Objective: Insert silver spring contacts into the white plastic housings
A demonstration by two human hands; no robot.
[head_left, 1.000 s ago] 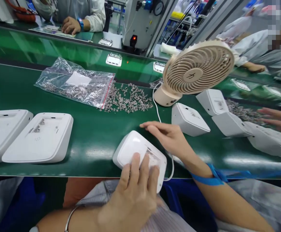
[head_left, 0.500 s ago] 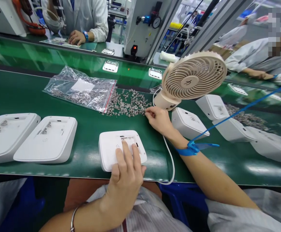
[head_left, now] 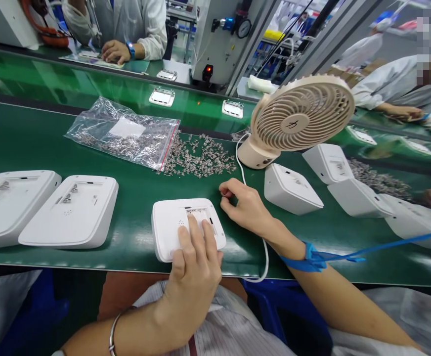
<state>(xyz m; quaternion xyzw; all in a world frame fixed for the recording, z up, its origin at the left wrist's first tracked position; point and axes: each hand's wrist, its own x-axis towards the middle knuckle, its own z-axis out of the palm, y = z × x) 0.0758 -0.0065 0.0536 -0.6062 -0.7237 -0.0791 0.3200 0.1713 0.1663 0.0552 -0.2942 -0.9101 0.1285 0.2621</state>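
My left hand (head_left: 195, 277) holds a white plastic housing (head_left: 167, 222) at the table's near edge. Its fingers lie over the face, partly covering a recessed compartment with small metal contacts, and the thumb is at the near side. To the right of that housing, my right hand (head_left: 243, 200) is raised in a pinch. A tiny metal clip (head_left: 224, 194) shows between its fingertips, mostly hidden. Just beyond lies a loose pile of small metal clips (head_left: 204, 158), beside a clear zip bag (head_left: 126, 136) full of them.
Two white housings (head_left: 70, 212) lie at left; several more (head_left: 293, 190) stand at right. A beige fan (head_left: 300, 116) with a white cable (head_left: 265, 257) stands behind my right hand. A blue wrist strap (head_left: 308, 258) trails rightward. Across the green belt (head_left: 107, 89), a co-worker's hand (head_left: 115, 52) rests.
My right hand has drawn back from the clip pile toward me, closer to the housing. My left hand stays on the housing. White parts on the far belt have shifted slightly left.
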